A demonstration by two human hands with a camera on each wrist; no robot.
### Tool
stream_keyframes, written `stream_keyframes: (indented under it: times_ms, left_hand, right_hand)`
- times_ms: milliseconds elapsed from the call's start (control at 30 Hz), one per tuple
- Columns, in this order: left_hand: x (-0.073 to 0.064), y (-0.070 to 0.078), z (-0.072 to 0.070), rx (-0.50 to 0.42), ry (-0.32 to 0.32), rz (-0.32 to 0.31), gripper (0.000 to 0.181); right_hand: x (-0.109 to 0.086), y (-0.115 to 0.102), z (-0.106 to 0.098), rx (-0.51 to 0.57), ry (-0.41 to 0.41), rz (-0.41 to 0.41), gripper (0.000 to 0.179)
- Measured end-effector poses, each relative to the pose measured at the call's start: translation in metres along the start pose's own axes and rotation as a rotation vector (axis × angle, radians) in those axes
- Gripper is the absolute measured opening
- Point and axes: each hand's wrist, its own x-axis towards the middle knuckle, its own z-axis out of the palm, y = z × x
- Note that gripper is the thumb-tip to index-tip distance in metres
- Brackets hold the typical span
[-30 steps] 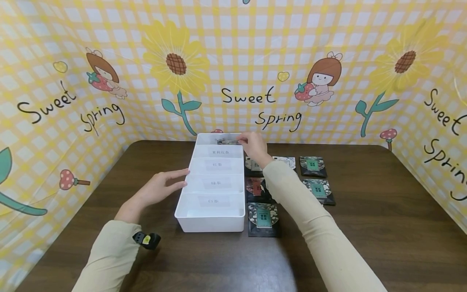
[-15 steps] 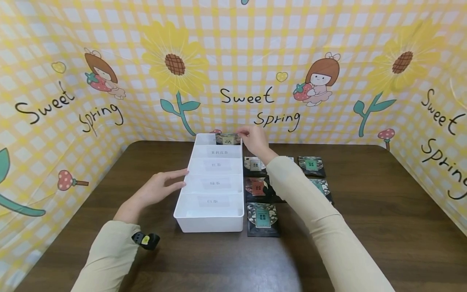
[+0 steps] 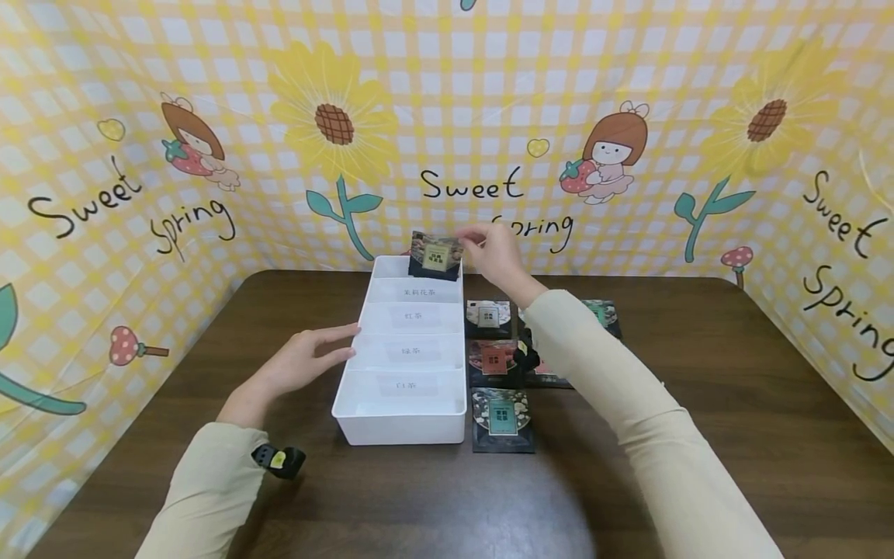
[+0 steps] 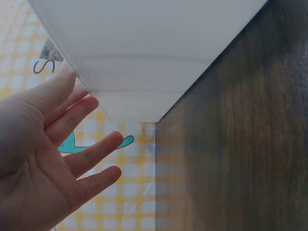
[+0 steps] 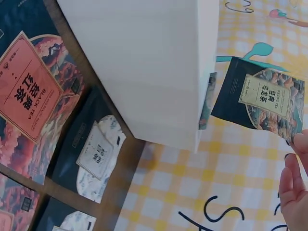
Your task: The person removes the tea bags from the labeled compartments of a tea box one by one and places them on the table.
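Note:
My right hand (image 3: 496,252) pinches a dark oolong tea sachet (image 3: 435,256) by its upper right corner, over the farthest compartment of the white divided box (image 3: 398,429). The right wrist view shows this sachet (image 5: 262,96) with a yellow label, above the box rim. Another sachet's edge (image 5: 208,101) pokes out of the box there. My left hand (image 3: 300,357) rests its fingertips against the box's left rim, fingers spread and relaxed; in the left wrist view the hand (image 4: 57,144) has its thumb and forefinger at the rim. Each compartment carries a paper label with Chinese characters.
Right of the box lie several tea sachets in rows: a white-labelled one (image 3: 489,318), a red-labelled one (image 3: 493,362) and a green-labelled one (image 3: 503,419). My right forearm partly covers others. A checkered cloth (image 3: 447,116) hangs behind the wooden table (image 3: 391,505).
My right hand has risen, drawing the oolong tea sachet up from inside the farthest compartment until most of it shows above the rim. My left hand has stayed at the box.

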Motion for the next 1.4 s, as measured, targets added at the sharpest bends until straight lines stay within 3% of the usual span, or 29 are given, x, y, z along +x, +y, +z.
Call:
stream_keyframes:
  times_ms: [533, 1400]
  left_hand:
    - [-0.001, 0.0, 0.001, 0.003, -0.001, -0.006, 0.048]
    - [-0.001, 0.002, 0.001, -0.001, -0.006, -0.007, 0.049]
  right_hand:
    - [-0.015, -0.002, -0.031, 0.056, -0.015, -0.039, 0.016]
    - [-0.048, 0.014, -0.072, 0.077, -0.061, 0.006, 0.017]
